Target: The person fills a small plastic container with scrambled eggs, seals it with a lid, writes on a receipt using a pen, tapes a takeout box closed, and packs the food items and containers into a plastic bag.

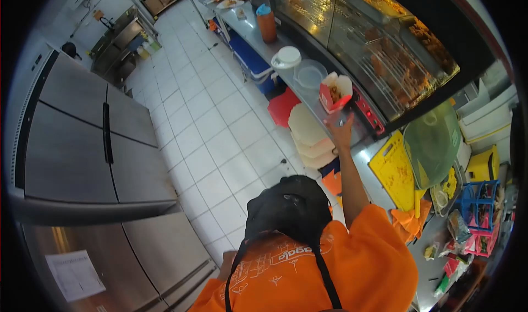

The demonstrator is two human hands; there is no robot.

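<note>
My right hand (341, 130) reaches out over the steel counter edge (357, 130), fingers apart, just below a red and white carton (335, 92) with brown food inside. Something shiny and clear shows by the fingertips, too small to make out. A clear round container (310, 74) and a white-lidded tub (286, 58) sit beyond the carton. Of my left arm only a sliver of skin shows left of the orange shirt (363, 257); whether my left hand (226, 261) is part of it is unclear, and its fingers are hidden.
A glass food warmer (352, 42) stands behind the counter. Nearer on the right lie a yellow cutting board (395, 171), a green translucent lid (434, 144) and an orange cloth (410, 224). Steel refrigerators (71, 152) line the left. A blue bin (253, 59) stands under the counter.
</note>
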